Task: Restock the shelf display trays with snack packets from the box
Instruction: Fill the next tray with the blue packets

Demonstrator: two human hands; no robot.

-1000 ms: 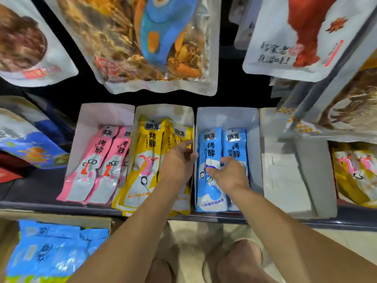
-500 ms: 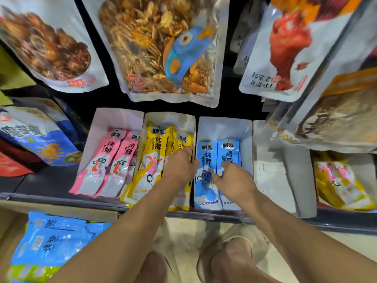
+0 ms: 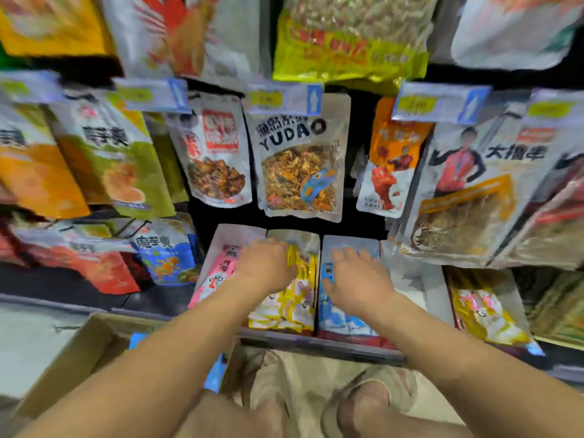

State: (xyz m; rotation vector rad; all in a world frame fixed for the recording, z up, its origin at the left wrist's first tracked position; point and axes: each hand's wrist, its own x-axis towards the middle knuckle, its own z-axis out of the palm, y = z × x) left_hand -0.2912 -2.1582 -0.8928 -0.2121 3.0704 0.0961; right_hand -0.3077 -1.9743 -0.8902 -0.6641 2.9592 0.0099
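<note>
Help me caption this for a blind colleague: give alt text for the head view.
A person's left hand rests on yellow packets and the right hand, fingers spread, on blue packets in white shelf trays, beside a tray of pink packets. Hanging snack bags fill the rack above; a cardboard box sits lower left.

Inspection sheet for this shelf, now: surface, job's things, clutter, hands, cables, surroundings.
Surface: shelf holding trays.
Job's things: pink packets, yellow packets, blue packets in side-by-side trays; box lower left.
Clutter: nothing seen.
Hands: left hand over yellow packets, fingers hidden; right hand spread over blue packets.
Cables: nothing seen.
Surroundings: hanging snack bags and price tags above.
</note>
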